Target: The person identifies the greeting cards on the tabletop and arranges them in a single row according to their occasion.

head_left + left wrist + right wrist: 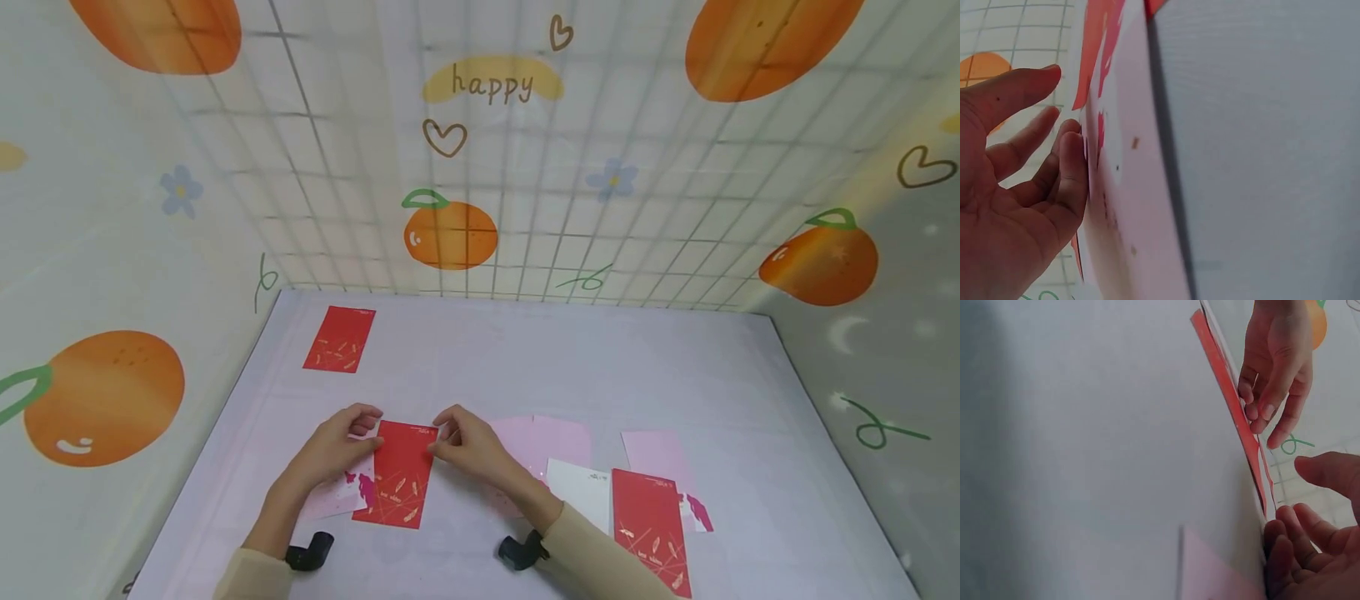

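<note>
Between the two hands a red card [401,483] with gold print lies on the table, its lower left over a pink-and-white card [351,487]. My left hand [337,446] is at its upper left edge, above the pink-and-white card. At the red card's upper right corner is my right hand [472,446]. In the left wrist view, the left hand [1029,162] has its thumb apart from loosely bent fingers, which are close to the cards. The right hand [1313,534] likewise shows a gap between thumb and fingers. Whether the fingertips touch the red card is unclear.
Another red card [340,339] lies at the back left. To the right, a red card [651,529] lies beside a white card [581,492] and a pink card [660,458]. Pink sheets [551,437] lie behind the right forearm. Patterned cloth walls [510,167] enclose the table.
</note>
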A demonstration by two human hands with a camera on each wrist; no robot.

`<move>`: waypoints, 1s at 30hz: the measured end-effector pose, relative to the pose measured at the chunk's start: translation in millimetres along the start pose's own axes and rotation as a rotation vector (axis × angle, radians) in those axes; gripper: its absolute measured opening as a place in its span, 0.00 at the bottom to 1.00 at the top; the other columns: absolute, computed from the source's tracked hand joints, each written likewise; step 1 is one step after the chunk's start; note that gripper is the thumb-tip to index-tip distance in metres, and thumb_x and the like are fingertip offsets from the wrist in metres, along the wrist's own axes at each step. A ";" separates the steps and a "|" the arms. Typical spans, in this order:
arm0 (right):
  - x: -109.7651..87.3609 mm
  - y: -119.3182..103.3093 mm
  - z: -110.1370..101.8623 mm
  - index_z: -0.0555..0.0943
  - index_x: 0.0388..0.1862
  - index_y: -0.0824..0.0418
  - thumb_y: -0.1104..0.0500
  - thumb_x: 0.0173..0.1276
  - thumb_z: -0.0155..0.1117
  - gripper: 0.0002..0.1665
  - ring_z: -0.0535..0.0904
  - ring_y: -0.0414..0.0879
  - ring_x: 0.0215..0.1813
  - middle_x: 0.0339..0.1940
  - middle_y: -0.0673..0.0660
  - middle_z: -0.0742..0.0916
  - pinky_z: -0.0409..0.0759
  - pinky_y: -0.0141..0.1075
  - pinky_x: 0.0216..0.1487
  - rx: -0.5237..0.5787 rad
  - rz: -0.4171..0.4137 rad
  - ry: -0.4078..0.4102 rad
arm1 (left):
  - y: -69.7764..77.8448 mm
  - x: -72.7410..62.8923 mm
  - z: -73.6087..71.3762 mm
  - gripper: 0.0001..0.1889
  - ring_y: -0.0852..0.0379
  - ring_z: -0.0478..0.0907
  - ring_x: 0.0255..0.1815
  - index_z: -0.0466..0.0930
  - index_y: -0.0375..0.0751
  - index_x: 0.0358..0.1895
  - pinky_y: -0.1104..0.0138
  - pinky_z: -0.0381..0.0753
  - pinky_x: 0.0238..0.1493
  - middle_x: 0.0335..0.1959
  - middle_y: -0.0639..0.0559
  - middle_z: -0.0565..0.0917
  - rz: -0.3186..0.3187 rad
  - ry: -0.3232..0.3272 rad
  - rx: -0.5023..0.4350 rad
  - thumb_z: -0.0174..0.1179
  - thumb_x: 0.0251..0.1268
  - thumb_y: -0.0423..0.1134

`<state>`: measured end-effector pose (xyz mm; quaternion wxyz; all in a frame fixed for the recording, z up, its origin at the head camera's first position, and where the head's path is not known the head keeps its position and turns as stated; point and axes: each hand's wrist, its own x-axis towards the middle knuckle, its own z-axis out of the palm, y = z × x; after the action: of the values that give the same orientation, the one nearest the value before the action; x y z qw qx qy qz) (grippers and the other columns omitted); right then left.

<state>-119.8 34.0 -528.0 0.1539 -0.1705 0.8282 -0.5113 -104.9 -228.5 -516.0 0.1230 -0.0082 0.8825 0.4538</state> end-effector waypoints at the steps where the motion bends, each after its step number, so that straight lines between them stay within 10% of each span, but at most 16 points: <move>1: 0.9 0.4 0.3 0.77 0.54 0.60 0.58 0.64 0.70 0.21 0.75 0.40 0.31 0.35 0.49 0.80 0.76 0.31 0.30 -0.003 -0.002 0.003 | -1.6 1.2 0.7 0.29 0.50 0.79 0.48 0.75 0.46 0.62 0.61 0.86 0.40 0.50 0.49 0.79 -0.002 -0.003 0.006 0.74 0.56 0.42; 30: 5.4 11.7 8.7 0.77 0.52 0.55 0.59 0.66 0.70 0.17 0.75 0.38 0.33 0.33 0.45 0.79 0.77 0.31 0.34 -0.065 -0.024 0.028 | -3.7 6.9 6.4 0.22 0.51 0.76 0.43 0.76 0.44 0.49 0.62 0.85 0.37 0.44 0.49 0.76 0.050 -0.024 0.104 0.75 0.52 0.35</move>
<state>-122.4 29.6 -542.7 0.1306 -0.1780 0.8444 -0.4882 -109.8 -224.9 -524.1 0.1225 0.0254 0.9033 0.4103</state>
